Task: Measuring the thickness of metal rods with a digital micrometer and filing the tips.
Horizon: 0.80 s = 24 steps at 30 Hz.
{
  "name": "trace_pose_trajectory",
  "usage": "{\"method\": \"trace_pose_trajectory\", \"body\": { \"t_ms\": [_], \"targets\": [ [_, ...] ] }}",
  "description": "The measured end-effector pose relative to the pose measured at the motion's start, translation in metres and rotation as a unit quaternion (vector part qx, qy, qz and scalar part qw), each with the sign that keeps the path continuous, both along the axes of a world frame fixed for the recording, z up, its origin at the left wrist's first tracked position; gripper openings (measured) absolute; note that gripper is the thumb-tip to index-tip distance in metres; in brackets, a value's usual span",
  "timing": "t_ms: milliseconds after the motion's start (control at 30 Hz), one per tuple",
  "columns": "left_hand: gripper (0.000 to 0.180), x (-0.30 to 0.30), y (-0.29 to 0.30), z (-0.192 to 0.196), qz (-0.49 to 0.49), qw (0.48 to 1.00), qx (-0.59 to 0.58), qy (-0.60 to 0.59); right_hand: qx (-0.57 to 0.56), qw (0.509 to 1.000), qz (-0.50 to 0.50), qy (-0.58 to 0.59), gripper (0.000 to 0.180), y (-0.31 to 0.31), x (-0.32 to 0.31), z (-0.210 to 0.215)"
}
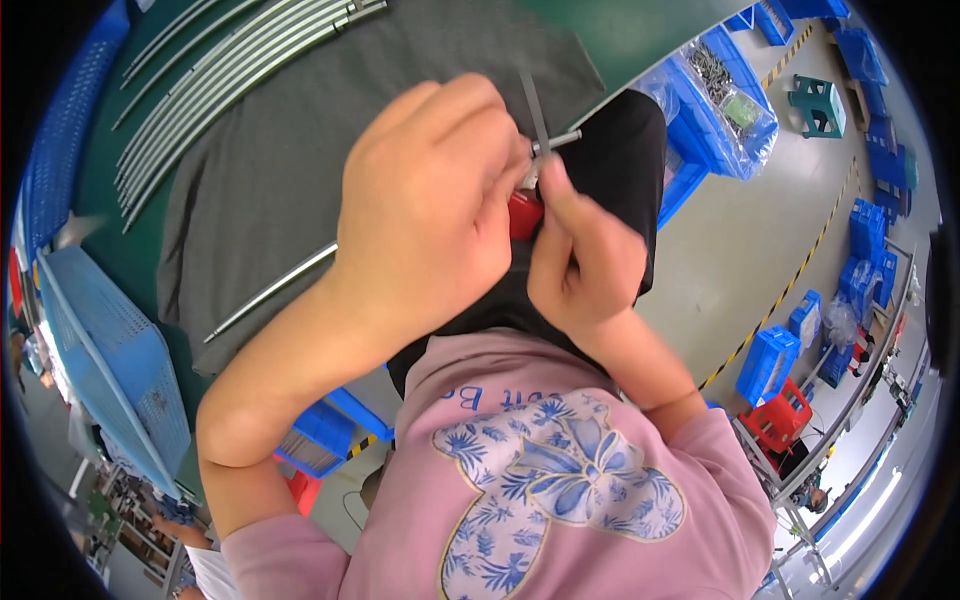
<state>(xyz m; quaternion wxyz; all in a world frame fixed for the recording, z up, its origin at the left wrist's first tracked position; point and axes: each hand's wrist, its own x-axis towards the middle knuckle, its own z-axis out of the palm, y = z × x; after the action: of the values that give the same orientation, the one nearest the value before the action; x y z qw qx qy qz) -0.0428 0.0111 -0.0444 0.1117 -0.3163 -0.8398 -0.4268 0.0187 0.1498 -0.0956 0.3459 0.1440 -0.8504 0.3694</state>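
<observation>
My left hand [430, 190] is closed round a slim silver metal rod [270, 292], which runs from the lower left, behind my wrist, and comes out at the right of my fingers. Close beside it, my right hand [590, 255] is closed with its thumb up, against the lower end of a narrow flat grey metal strip [535, 105]. The strip crosses the rod near its right end. Between the two hands shows a small red piece [525, 214]; its kind is hidden by my fingers.
Several silver rods [225, 85] lie at the far left of the green table on a grey cloth [270, 150]. A light blue basket [120, 350] stands at left. Blue bins [715, 120] with small metal parts are at right, with a green stool [818, 108] beyond.
</observation>
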Motion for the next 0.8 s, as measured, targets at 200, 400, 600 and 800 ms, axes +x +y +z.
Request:
{"method": "trace_pose_trajectory", "body": {
  "t_ms": [200, 400, 600, 800],
  "targets": [
    [0.014, 0.001, 0.0, -0.001, 0.005, 1.0, 0.006, 0.005, -0.013, 1.0, 0.011, -0.009, 0.038, -0.004, -0.005, -0.003],
    [0.014, 0.005, 0.0, -0.001, 0.0, 1.0, -0.012, -0.005, 0.019, 1.0, 0.019, 0.001, 0.04, 0.001, -0.006, -0.005],
    [0.013, 0.001, 0.001, -0.002, 0.003, 1.0, 0.001, 0.017, 0.028, 0.999, 0.026, -0.018, 0.04, 0.004, -0.005, -0.002],
    [0.019, 0.003, 0.002, 0.001, 0.003, 1.0, -0.003, 0.003, 0.019, 0.995, 0.045, -0.088, 0.046, 0.013, -0.002, 0.018]
  ]
}}
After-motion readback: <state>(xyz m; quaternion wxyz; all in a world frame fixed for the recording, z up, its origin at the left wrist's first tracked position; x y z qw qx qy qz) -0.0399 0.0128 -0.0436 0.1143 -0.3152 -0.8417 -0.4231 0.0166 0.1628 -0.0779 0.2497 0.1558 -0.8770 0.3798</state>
